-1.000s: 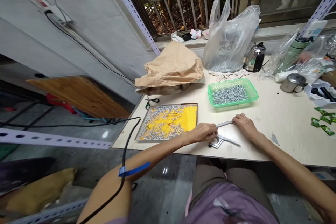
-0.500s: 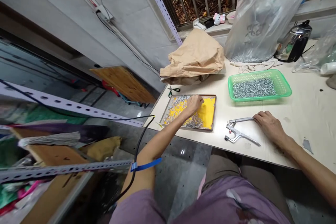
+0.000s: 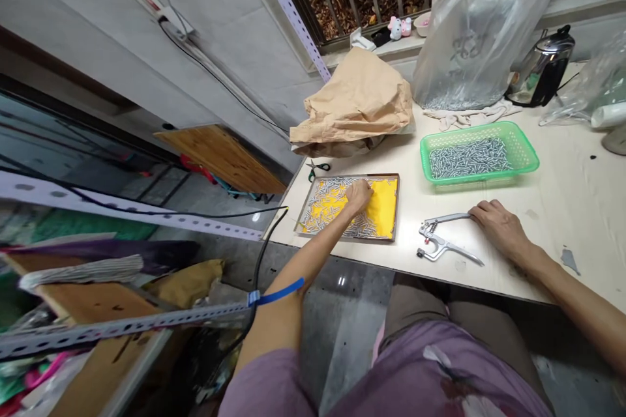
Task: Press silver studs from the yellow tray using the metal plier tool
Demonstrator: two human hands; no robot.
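Observation:
My left hand (image 3: 358,196) reaches over a shallow tray (image 3: 397,208) with a yellow bottom. Its fingers are curled down at the edge of the small silvery metal pieces (image 3: 328,199) spread inside; anything between the fingertips is hidden. On the tabletop, my right hand (image 3: 499,228) lies palm down, fingers slightly bent and not wrapped round anything. Its fingertips touch the end of the upper handle of metal hand pliers (image 3: 443,246), which lie on the table with handles spread. Behind them, a green plastic basket (image 3: 525,153) holds many similar metal pieces.
Small scissors (image 3: 315,169) lie behind the tray, in front of a crumpled brown paper bag (image 3: 357,104). A large clear plastic bag (image 3: 469,45) and a metal kettle (image 3: 545,68) stand at the back. A black cable (image 3: 259,267) runs beside my left arm.
The whole view has shifted slightly. My left hand stays over the tray, with its fingers a little lower toward the metal pieces. My right hand and the pliers keep their places.

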